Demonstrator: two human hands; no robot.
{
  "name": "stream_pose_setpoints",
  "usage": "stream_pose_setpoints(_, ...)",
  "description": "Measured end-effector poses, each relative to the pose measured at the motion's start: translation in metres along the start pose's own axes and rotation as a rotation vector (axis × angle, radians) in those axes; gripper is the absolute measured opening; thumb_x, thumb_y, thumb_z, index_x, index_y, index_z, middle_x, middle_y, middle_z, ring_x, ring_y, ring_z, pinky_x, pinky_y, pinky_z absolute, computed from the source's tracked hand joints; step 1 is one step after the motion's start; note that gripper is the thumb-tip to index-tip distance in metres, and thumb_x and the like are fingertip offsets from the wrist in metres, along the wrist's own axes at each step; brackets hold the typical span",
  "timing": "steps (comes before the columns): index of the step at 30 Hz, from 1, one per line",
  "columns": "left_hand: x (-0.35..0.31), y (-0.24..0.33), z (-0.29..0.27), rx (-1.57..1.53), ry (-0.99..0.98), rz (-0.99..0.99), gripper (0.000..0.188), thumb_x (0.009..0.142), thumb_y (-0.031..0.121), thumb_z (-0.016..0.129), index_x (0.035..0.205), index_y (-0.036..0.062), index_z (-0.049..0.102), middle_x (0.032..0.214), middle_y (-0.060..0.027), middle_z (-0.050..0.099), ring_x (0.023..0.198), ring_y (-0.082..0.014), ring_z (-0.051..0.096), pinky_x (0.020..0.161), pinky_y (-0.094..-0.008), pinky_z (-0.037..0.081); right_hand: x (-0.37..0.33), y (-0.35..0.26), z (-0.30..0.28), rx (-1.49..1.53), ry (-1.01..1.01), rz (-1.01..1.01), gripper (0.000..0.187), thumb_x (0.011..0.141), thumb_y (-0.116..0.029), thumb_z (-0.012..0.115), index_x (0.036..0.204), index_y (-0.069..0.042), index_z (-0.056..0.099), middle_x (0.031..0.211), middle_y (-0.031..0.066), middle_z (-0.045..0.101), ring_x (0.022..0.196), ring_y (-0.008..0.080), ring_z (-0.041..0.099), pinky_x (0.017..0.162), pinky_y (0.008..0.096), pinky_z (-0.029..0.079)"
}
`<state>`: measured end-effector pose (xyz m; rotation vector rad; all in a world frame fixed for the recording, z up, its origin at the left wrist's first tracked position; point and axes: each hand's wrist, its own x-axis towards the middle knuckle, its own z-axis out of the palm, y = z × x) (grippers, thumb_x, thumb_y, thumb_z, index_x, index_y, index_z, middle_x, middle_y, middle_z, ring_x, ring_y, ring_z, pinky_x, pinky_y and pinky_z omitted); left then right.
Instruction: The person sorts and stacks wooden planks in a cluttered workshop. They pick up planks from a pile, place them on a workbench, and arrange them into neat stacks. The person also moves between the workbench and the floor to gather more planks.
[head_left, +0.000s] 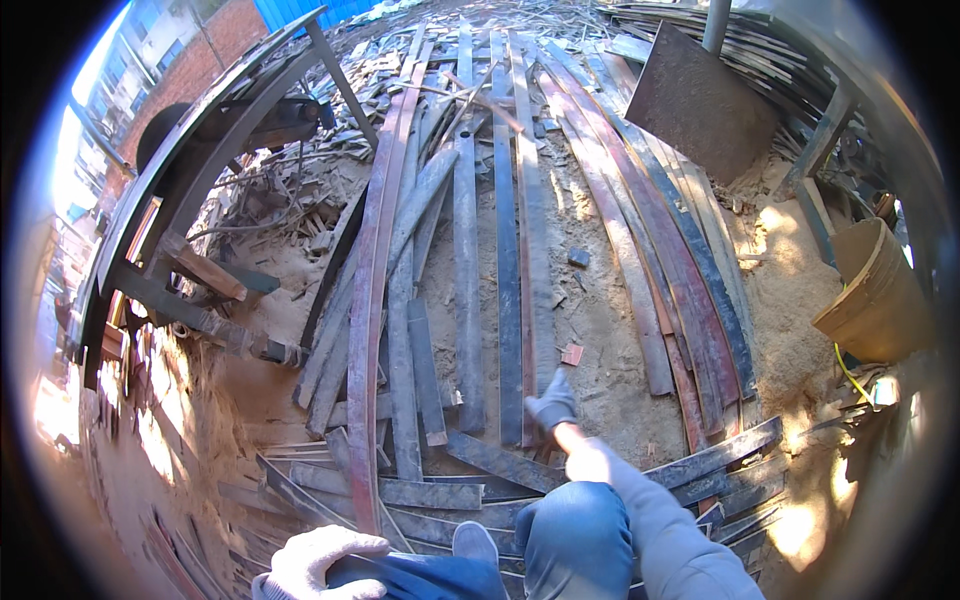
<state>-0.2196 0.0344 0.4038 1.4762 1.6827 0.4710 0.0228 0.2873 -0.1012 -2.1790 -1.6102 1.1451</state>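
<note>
My right hand (554,404), in a grey glove, reaches forward past my bent knee. Its fingers close over the right edge of a long, narrow wooden plank (538,290), near that plank's close end. The plank is grey with a reddish side and looks smeared by motion. A small reddish wood scrap (572,354) lies on the ground just beyond this hand. Down at the lower left, my left hand (322,562) wears a pale glove and is by my thigh. Its thumb and fingers stand apart with nothing between them.
Long planks (690,300) lie lengthwise on both sides, with shorter boards (430,495) crosswise near my feet. A metal-framed bench (200,190) stands left. At right are a tilted brown sheet (700,105) and a yellowish bucket (872,290). Scrap wood (480,40) covers the far ground.
</note>
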Motion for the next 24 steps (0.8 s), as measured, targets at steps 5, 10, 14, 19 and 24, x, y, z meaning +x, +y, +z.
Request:
stream_pose_setpoints(5,0.014,-0.001,-0.005,0.046,-0.082,-0.050,0.052,0.086,0.031,0.089,0.124,-0.0023,0.077,0.113,-0.0198,0.080,0.105,-0.0302,0.079,0.097,-0.0372,0.061,0.002,-0.013,0.004,-0.184,-0.105,0.012,0.116,0.064,-0.053,0.097,0.149,0.008,0.046,0.146,0.0290,0.058,0.134,0.0447,0.060,0.109,0.0452,0.054)
stream_pose_setpoints(10,0.003,-0.007,-0.003,-0.019,0.020,-0.044,0.051,0.086,0.031,0.090,0.122,-0.0031,0.078,0.108,-0.0190,0.080,0.101,-0.0303,0.079,0.095,-0.0364,0.061,0.002,0.007,-0.034,-0.119,-0.026,-0.032,0.095,0.064,-0.050,0.096,0.131,0.005,0.058,0.134,0.0277,0.066,0.123,0.0414,0.069,0.102,0.0487,0.059)
stream_pose_setpoints(14,0.005,-0.012,-0.002,0.012,-0.003,0.032,0.052,0.085,0.034,0.090,0.119,-0.0036,0.079,0.105,-0.0185,0.081,0.098,-0.0302,0.080,0.092,-0.0366,0.062,-0.002,0.022,-0.051,-0.201,0.056,-0.019,0.089,0.067,-0.052,0.093,0.127,0.004,0.059,0.123,0.0251,0.068,0.120,0.0411,0.067,0.103,0.0486,0.056)
stream_pose_setpoints(19,0.003,-0.018,0.001,0.018,0.037,0.034,0.053,0.085,0.037,0.088,0.118,-0.0027,0.079,0.103,-0.0188,0.080,0.095,-0.0310,0.079,0.090,-0.0378,0.062,-0.014,0.024,-0.042,-0.205,0.313,-0.159,0.071,0.073,-0.042,0.088,0.118,0.003,0.055,0.123,0.0247,0.065,0.114,0.0442,0.063,0.099,0.0521,0.052)
stream_pose_setpoints(24,0.001,-0.019,-0.004,0.013,-0.027,0.008,0.054,0.085,0.037,0.088,0.121,-0.0015,0.078,0.109,-0.0180,0.081,0.101,-0.0330,0.079,0.096,-0.0384,0.061,-0.029,-0.026,0.021,-0.002,0.025,-0.098,0.092,0.072,-0.048,0.091,0.136,0.004,0.050,0.137,0.0312,0.060,0.129,0.0463,0.059,0.112,0.0502,0.048)
